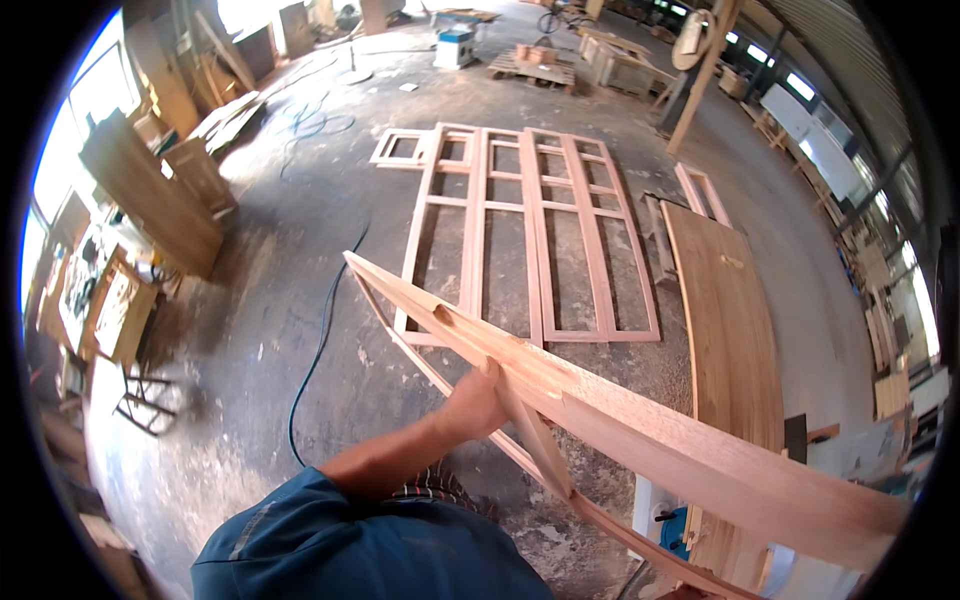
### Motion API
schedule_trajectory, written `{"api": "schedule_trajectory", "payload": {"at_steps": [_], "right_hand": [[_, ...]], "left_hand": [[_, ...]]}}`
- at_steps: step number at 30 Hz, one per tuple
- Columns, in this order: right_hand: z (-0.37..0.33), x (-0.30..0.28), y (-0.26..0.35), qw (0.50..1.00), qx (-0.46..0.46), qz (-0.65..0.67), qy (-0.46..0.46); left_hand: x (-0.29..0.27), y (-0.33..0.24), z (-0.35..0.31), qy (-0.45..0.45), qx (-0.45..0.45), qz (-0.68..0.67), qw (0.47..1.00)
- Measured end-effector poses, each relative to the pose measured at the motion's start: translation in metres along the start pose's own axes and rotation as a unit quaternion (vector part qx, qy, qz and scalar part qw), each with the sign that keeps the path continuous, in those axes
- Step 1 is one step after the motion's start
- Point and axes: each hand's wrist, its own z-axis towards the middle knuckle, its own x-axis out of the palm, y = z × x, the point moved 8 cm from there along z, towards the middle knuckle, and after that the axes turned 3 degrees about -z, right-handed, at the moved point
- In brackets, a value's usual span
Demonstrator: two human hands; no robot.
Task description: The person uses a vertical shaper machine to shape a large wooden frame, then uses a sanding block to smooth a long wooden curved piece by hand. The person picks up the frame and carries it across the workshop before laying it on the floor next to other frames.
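A long wooden frame (640, 412) with a crossbar (537, 447) is held up at a slant in front of my body. Its far end points up and left, while its near end fills the lower right. My left hand (474, 403) is closed around the frame where the crossbar meets the thick upper rail, thumb against the rail. A notch shows in that rail beyond the hand. Of my right hand, at most a small sliver shows at the lower edge, under the lower rail; its fingers are hidden.
Several wooden frames (533, 235) lie side by side on the floor ahead. To the right is a long wooden panel (722, 330), with a blue tool (674, 532) near its close end. A dark cable (322, 345) runs along the floor at left, past a small stool (146, 400).
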Motion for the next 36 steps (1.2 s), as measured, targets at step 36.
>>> {"api": "schedule_trajectory", "payload": {"at_steps": [36], "right_hand": [[-0.632,0.865,-0.232,0.568,0.581,0.029,0.582]], "left_hand": [[-0.41,-0.533,-0.018,-0.379,0.235,0.354,0.822]]}}
